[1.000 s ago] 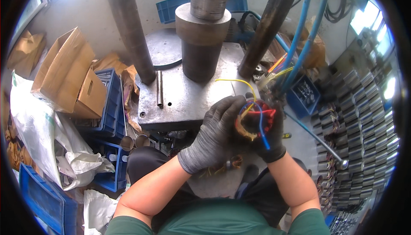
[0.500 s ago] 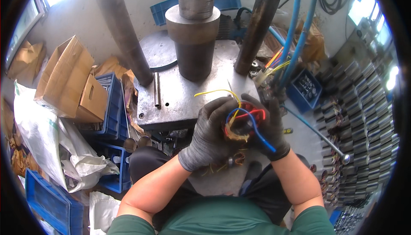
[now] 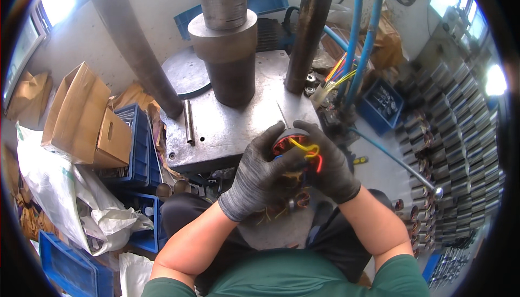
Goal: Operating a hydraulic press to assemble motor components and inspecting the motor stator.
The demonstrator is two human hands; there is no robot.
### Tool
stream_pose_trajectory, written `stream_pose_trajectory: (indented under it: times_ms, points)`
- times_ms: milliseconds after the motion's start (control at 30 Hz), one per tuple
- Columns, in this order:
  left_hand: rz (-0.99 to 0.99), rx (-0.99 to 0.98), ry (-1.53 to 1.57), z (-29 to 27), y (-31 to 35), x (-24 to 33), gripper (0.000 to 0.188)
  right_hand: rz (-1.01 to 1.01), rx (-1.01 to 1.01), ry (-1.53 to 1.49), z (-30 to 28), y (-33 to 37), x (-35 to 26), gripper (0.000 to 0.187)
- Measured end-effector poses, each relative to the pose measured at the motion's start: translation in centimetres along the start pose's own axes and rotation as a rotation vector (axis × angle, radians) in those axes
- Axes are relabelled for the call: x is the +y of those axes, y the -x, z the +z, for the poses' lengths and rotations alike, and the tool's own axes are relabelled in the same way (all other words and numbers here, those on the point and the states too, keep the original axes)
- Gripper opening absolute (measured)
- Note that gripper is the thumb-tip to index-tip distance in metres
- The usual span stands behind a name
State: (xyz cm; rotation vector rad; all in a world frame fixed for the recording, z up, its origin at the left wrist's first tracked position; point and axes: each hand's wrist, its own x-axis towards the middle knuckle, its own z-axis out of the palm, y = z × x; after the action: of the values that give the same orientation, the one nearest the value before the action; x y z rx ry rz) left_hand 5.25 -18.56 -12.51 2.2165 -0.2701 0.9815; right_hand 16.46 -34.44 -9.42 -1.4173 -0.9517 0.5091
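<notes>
Both gloved hands are closed round a motor stator (image 3: 287,144), held above my lap at the near edge of the metal press table (image 3: 222,140). Its grey rim faces upward and away, with red windings showing inside. Yellow and red lead wires (image 3: 309,149) curl out of it toward me; a bit of blue shows beside my left fingers. My left hand (image 3: 257,170) grips the left side, and my right hand (image 3: 331,167) wraps the right side. Most of the stator's underside is hidden by the gloves.
A stepped metal cylinder (image 3: 225,53) stands on the press table between two thick columns. A short metal tube (image 3: 189,123) lies at the table's left. Cardboard boxes (image 3: 81,115) and blue crates are at left; stacked metal cylinders (image 3: 455,161) and a long blue-handled rod (image 3: 398,161) are at right.
The stator has tilted, so its grey rim now shows. The yellow and blue wires that stuck out loose are now gathered in near my fingers. The view has shifted slightly.
</notes>
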Motion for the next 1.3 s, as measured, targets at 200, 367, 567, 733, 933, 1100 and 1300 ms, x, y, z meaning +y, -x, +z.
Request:
stream_pose_trajectory:
  times_ms: [200, 367, 567, 733, 933, 1100, 1300]
  points:
    - [-0.050, -0.029, -0.045, 0.0, -0.4, 0.0, 0.067, 0.412, -0.019, -0.623, -0.6, -0.7, 0.1, 0.062]
    - [-0.238, -0.090, 0.242, -0.6, -0.2, 0.3, 0.071, 0.418, -0.151, -0.571, -0.8, -1.4, 1.0, 0.066]
    - [-0.639, -0.052, 0.798, -0.6, 0.8, -0.7, 0.074, 0.445, -0.048, -0.406, -0.6, -0.6, 2.2, 0.068]
    - [-0.564, -0.135, 0.363, -0.6, 0.5, -1.4, 0.055, 0.354, -0.105, -0.184, 0.0, -0.5, 3.4, 0.069]
    - [-0.613, -0.125, 0.205, -0.3, 0.1, -1.2, 0.047, 0.330, -0.102, -0.018, 0.9, -0.1, 3.4, 0.064]
    - [-0.601, -0.192, 0.292, -0.8, 0.1, -2.0, 0.050, 0.356, -0.058, 0.019, 1.3, -0.1, 4.1, 0.068]
    - [-0.586, -0.232, 0.148, -0.2, 0.1, -2.4, 0.049, 0.352, -0.020, 0.137, 2.0, 0.3, 4.1, 0.071]
